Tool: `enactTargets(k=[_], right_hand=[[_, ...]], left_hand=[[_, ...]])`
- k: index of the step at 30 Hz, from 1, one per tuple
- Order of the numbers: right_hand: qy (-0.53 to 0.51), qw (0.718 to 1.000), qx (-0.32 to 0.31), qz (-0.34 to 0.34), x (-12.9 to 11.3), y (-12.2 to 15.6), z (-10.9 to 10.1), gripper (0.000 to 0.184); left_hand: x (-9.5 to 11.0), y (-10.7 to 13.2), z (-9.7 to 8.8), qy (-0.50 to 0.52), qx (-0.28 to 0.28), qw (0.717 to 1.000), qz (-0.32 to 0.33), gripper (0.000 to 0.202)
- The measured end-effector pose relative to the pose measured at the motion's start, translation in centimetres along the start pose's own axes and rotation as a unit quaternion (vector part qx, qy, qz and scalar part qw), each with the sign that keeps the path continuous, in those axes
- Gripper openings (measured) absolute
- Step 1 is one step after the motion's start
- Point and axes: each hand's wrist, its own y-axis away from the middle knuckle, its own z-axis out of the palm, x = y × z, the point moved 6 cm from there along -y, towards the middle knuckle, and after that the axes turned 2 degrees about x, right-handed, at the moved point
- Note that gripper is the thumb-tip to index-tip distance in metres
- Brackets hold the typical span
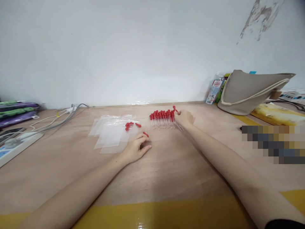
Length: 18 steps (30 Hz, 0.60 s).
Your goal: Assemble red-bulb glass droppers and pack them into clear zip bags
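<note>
Side by side on the table lies a row of thin clear droppers with red rubber bulbs point(162, 115), their bulbs toward the wall. At the row's right end my right hand point(184, 118) is closed in a pinch on a dropper point(174, 108); its red bulb shows past the fingertips, and the hand partly hides the rest. My left hand point(138, 148) rests on the table with curled fingers and a gap between thumb and forefinger. A loose red bulb point(146, 134) lies by its fingertips. Several more red bulbs point(129, 124) sit on clear plastic bags point(108, 135) behind that hand.
A power strip point(21, 144) with cables and a phone point(10, 133) are at the left, near purple and green packages point(17, 114). On the right stand a grey bag point(247, 92), a carton point(214, 90) and a yellow pack point(276, 114). A white wall point(143, 54) bounds the back.
</note>
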Motion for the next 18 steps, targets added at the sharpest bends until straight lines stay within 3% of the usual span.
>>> enactTargets(k=[5, 11, 15, 18], right_hand=[[0.021, 0.999, -0.020, -0.019, -0.1, -0.6, 2.4, 0.027], [0.027, 0.998, -0.024, -0.050, -0.5, 0.0, 2.4, 0.028], [-0.006, 0.987, -0.026, -0.160, -3.9, 2.3, 2.3, 0.022], [0.002, 0.966, -0.065, -0.251, -7.3, 4.7, 3.1, 0.024]], left_hand=[[-0.2, 0.0, 0.1, 0.003, -0.009, 1.000, -0.003, 0.019], [0.0, -0.1, -0.2, -0.016, 0.027, 0.999, 0.012, 0.011], [-0.6, -0.7, -1.1, -0.089, 0.101, 0.991, 0.018, 0.011], [-1.3, -1.2, -1.0, -0.127, 0.092, 0.987, 0.031, 0.026]])
